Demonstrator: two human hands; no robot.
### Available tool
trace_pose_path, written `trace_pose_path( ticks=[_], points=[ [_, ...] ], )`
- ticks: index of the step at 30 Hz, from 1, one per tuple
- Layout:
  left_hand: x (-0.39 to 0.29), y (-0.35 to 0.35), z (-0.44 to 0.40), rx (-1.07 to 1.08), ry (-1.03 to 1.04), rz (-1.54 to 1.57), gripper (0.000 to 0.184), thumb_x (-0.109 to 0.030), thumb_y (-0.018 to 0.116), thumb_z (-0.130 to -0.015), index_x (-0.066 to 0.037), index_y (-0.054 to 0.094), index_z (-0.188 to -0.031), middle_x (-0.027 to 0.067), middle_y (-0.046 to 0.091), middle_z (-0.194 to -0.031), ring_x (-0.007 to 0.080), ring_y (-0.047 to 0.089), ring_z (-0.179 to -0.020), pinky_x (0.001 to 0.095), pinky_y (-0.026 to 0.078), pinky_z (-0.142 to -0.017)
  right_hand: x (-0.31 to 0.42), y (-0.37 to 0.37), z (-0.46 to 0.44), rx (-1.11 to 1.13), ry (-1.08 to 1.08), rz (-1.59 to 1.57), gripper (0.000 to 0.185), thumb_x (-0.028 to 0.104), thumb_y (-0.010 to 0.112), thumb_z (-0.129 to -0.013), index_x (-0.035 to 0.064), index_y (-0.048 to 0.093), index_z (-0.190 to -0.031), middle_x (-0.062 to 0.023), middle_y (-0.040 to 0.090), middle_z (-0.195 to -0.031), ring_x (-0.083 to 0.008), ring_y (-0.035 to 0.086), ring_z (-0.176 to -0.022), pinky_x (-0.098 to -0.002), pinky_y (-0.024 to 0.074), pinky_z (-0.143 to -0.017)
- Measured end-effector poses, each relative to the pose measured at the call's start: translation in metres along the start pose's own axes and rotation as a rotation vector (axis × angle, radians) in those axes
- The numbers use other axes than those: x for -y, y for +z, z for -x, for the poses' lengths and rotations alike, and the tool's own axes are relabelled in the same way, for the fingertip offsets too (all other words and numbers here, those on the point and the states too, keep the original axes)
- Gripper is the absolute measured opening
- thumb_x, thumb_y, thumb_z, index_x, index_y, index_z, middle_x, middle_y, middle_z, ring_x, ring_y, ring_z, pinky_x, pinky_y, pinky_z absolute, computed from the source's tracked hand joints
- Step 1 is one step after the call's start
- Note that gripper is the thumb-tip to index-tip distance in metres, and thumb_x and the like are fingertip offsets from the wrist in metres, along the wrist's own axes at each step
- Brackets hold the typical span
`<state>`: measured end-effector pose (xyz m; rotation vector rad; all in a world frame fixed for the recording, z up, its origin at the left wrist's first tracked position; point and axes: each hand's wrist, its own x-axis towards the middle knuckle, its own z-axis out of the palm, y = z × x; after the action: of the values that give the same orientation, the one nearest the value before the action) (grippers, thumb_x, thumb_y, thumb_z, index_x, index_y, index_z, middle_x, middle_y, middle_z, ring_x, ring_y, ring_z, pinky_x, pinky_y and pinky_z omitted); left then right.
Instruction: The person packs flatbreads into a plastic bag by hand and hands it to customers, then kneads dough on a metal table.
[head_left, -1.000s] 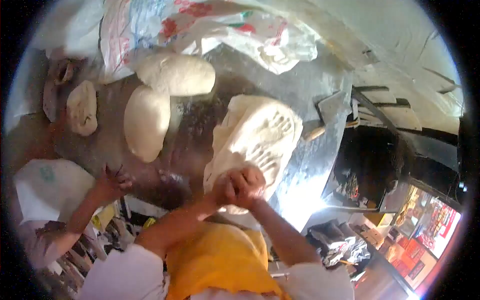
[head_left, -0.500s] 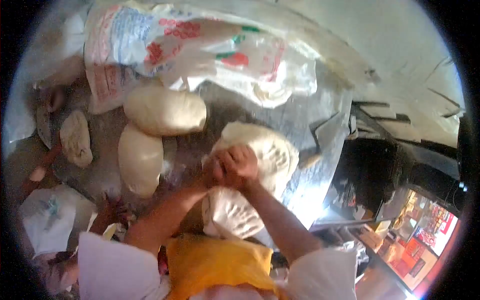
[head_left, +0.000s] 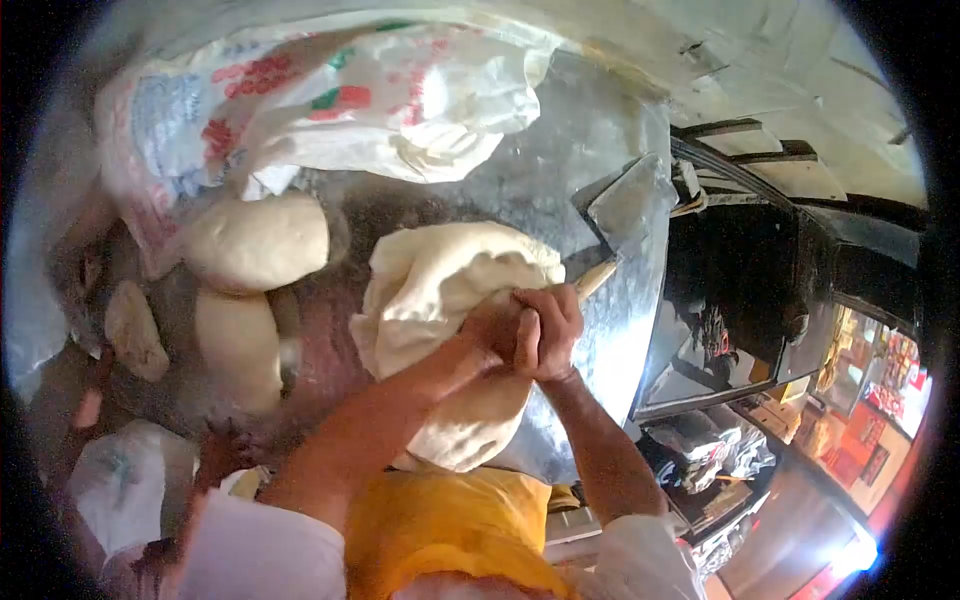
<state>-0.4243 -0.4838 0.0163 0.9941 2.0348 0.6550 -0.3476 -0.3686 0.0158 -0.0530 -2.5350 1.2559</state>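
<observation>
A big flattened mass of dough (head_left: 430, 265) lies on the metal worktop, dented all over and folded up along its far left edge. My left hand (head_left: 492, 333) is closed and set against the dough's right part. Wrapped over it is my right hand (head_left: 553, 330), the two clasped as one bundle with both arms stretched forward. Which fingers interlock is partly hidden. Close to the right hand, a tan stick-like piece (head_left: 598, 281) rests on the worktop. Left of the dough sit two smooth dough lumps, a rounded one (head_left: 262, 243) and a longer one (head_left: 238, 345), touching each other.
A printed white plastic sack (head_left: 330, 110) covers the far side of the worktop (head_left: 600, 345). A flat greyish sheet (head_left: 632, 210) lies near its right edge. At left, another person's hand (head_left: 228, 448) and sleeve show, beside a smaller dough piece (head_left: 137, 330). Shelves stand right.
My clasped hands have shifted right across the dough, from its middle to its right part. The dough's far left edge now stands up in a fold. The view has turned right.
</observation>
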Motion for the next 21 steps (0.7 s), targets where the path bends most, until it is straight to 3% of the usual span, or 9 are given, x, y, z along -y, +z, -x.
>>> trace_pose_path(
  ticks=[2,3,5,7,9,11,14,18,21],
  points=[
    [-0.01,0.01,0.008,0.052,0.022,-0.1,0.025,-0.032,0.062,-0.085,-0.01,0.069,-0.096,0.0108,0.072,-0.107,0.0267,0.068,-0.107,0.0426,0.053,-0.095,-0.016,-0.002,-0.004,-0.006,-0.132,0.082,0.022,0.013,0.057,-0.087,-0.0007,0.072,-0.095,-0.0179,0.062,-0.083,-0.0334,0.061,-0.076,-0.0412,0.0502,-0.069],
    [-0.003,0.018,-0.001,-0.233,0.101,-0.142,0.025,-0.032,0.062,-0.086,-0.011,0.069,-0.095,0.0104,0.072,-0.106,0.0268,0.068,-0.106,0.043,0.053,-0.093,-0.016,-0.003,-0.016,-0.017,-0.18,0.094,0.022,0.012,0.057,-0.087,-0.0007,0.072,-0.096,-0.0181,0.062,-0.083,-0.0337,0.061,-0.076,-0.0411,0.0502,-0.07],
    [0.093,0.129,-0.05,-0.554,-0.042,-0.072,0.026,-0.033,0.061,-0.092,-0.009,0.069,-0.088,0.015,0.07,-0.096,0.033,0.069,-0.095,0.0456,0.056,-0.086,-0.013,-0.002,-0.015,-0.018,-0.177,0.141,0.02,0.013,0.057,-0.09,-0.0008,0.071,-0.093,-0.0182,0.064,-0.085,-0.0361,0.061,-0.079,-0.0409,0.0517,-0.072],
    [0.115,0.155,-0.049,-0.285,0.052,1.019,0.026,-0.033,0.063,-0.095,-0.008,0.069,-0.09,0.0123,0.069,-0.095,0.0291,0.069,-0.094,0.0441,0.056,-0.087,0.007,0.003,-0.011,-0.058,-0.059,0.141,0.023,0.018,0.057,-0.094,-0.0005,0.07,-0.092,-0.0191,0.063,-0.083,-0.0388,0.061,-0.08,-0.0424,0.0513,-0.073],
    [-0.019,0.029,0.035,-0.01,-0.137,0.082,0.029,-0.029,0.068,-0.09,-0.005,0.068,-0.106,0.0134,0.07,-0.102,0.027,0.066,-0.108,0.0375,0.055,-0.087,0.048,-0.008,0.002,0.073,0.368,-0.103,0.035,0.031,0.051,-0.101,0.0016,0.069,-0.097,-0.0214,0.061,-0.088,-0.0427,0.063,-0.083,-0.0508,0.0533,-0.078],
    [0.015,0.118,0.078,-0.24,-0.06,0.42,0.036,-0.032,0.066,-0.09,-0.005,0.066,-0.113,0.0162,0.068,-0.106,0.0286,0.065,-0.111,0.0379,0.051,-0.096,0.072,-0.009,0.059,0.312,0.352,0.032,0.032,0.034,0.058,-0.094,0.0049,0.071,-0.099,-0.0186,0.061,-0.088,-0.0404,0.063,-0.082,-0.0494,0.0542,-0.076],
    [0.007,0.122,0.113,-0.24,0.029,0.278,0.038,-0.032,0.06,-0.093,-0.004,0.063,-0.118,0.0182,0.064,-0.119,0.0284,0.058,-0.122,0.0413,0.041,-0.108,0.057,0.012,0.078,0.105,-0.177,0.09,0.031,0.03,0.069,-0.079,0.0093,0.073,-0.102,-0.011,0.058,-0.083,-0.0324,0.061,-0.077,-0.0438,0.0529,-0.07],
    [-0.003,0.097,0.106,-0.266,0.027,0.146,0.037,-0.028,0.059,-0.095,-0.003,0.06,-0.121,0.0177,0.062,-0.123,0.0297,0.056,-0.125,0.0434,0.04,-0.111,0.043,0.012,0.069,0.107,-0.211,0.046,0.025,0.022,0.067,-0.079,0.0089,0.073,-0.099,-0.0132,0.057,-0.084,-0.0331,0.06,-0.077,-0.0447,0.0509,-0.069],
    [-0.003,0.101,0.112,-0.323,0.059,0.664,0.039,-0.026,0.063,-0.094,0.0,0.058,-0.123,0.018,0.062,-0.122,0.0328,0.057,-0.124,0.0445,0.041,-0.112,0.053,0.012,0.068,0.052,-0.106,0.061,0.015,0.016,0.064,-0.083,0.0055,0.069,-0.092,-0.0156,0.058,-0.084,-0.0364,0.061,-0.079,-0.0481,0.0519,-0.071]
  ],
)
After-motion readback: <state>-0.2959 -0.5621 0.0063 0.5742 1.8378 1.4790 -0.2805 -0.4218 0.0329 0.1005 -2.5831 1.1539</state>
